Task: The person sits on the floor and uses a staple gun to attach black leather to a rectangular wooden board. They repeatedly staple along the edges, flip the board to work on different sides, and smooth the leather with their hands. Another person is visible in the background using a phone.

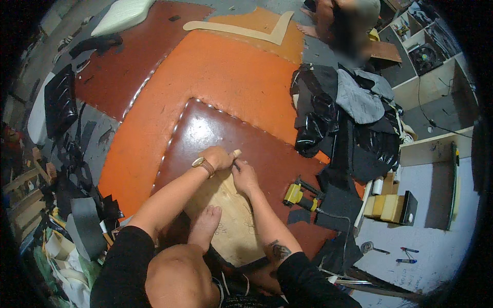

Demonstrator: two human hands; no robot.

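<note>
A tan wooden-looking panel [233, 233] with pen marks lies over the brown sheet, its near end close to my lap. My bare foot [204, 228] presses on its left part. My left hand [216, 157], with a watch on the wrist, is closed at the panel's far edge, where a small tan tip [236, 153] sticks out beside the fingers. Just to its right, my right hand [245, 177] is closed too, its fingertips meeting a small dark bit I cannot make out. A black-and-yellow staple gun [300, 196] with a hose lies right of my right hand.
Orange sheeting [241, 61] and a glossy brown sheet [205, 128] cover the floor. Black and grey material [354, 108] is heaped at right, near a white shelf unit [436, 138]. Scraps [67, 251] crowd the left. A curved tan strip [241, 32] lies far off, near another person [341, 23].
</note>
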